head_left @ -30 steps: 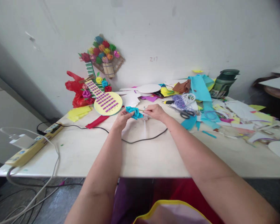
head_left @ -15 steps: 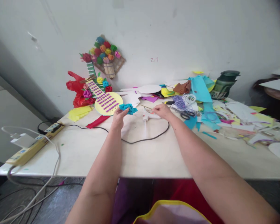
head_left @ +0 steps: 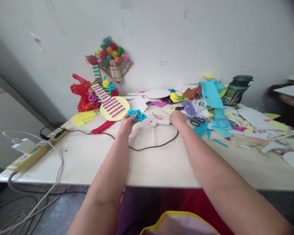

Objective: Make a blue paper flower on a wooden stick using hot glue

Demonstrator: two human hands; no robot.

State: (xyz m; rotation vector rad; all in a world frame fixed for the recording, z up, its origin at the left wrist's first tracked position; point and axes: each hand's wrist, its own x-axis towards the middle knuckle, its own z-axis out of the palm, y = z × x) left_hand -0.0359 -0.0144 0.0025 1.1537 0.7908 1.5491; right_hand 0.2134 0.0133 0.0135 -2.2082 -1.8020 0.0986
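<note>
My left hand (head_left: 128, 124) pinches a bunched blue crepe-paper flower (head_left: 137, 115) above the table. My right hand (head_left: 178, 118) is closed at the back end of the white glue gun's handle. A thin brown stick (head_left: 165, 112) sticks out from its fingertips toward the left; the fingers partly hide its near end. The glue gun (head_left: 159, 122) rests on the table between my hands, its black cord looping in front of it.
A yellow paper guitar (head_left: 114, 108) and paper flowers stand at the back left. Scissors (head_left: 197, 121), yarn (head_left: 192, 107) and paper scraps lie to the right, before a green bottle (head_left: 238, 90). At the left edge is a power strip (head_left: 36, 151).
My right hand has moved right and slightly nearer the glue gun's handle end, the stick shifting with it. My left hand still holds the blue flower, almost in place.
</note>
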